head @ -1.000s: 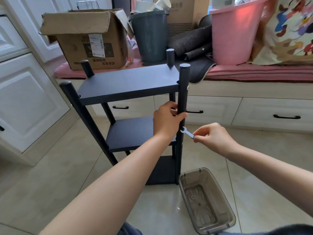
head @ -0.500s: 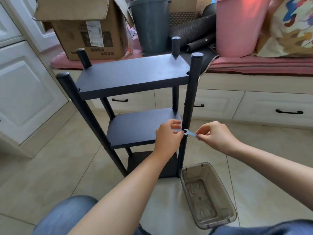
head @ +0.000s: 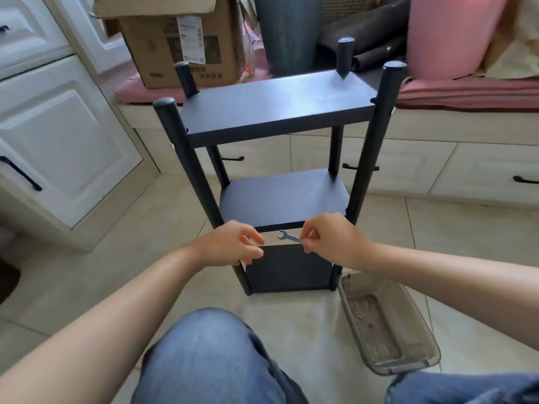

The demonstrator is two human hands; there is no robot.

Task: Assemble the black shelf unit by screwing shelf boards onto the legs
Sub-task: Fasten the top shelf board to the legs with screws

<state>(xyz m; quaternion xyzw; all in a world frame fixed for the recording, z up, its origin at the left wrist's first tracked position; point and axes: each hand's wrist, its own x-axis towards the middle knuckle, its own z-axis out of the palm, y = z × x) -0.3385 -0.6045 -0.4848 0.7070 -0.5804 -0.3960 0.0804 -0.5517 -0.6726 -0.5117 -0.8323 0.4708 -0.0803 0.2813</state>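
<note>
With all three boards already sitting on the four legs, the black shelf unit (head: 280,176) stands on the floor, right hand (head: 335,240) pinching a small wrench (head: 288,237), left hand (head: 233,247) loosely open, so likely final tightening.

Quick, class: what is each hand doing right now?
Left hand: open, fingers loosely curled, holding nothing.
Right hand: pinching the small wrench.

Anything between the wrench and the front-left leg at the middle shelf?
Only the left hand. Its loosely curled fingers sit in front of the front-left leg, between it and the wrench pinched in the right hand. Nothing else is visible in that gap below the middle shelf.
</note>
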